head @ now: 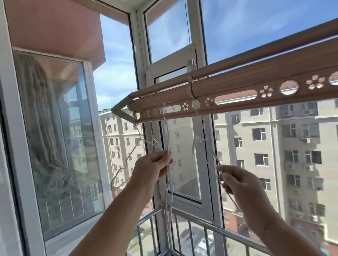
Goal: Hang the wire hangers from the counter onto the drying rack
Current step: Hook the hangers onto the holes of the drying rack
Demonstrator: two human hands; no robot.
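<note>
While left hand and right hand are each pinching a wire hanger, the wire is seeming light, springy, tangle-prone. Gripping near the neck is looking steadiest.

Bright daylight through the windows; edges bend, slightly soft.

Left hand pinches wire hanger under drying rack; right hand pinches second hanger.

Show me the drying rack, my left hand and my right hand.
drying rack (242, 78): head view, front tube.
left hand (153, 169): head view, back of hand.
right hand (243, 184): head view, back of hand.
</note>
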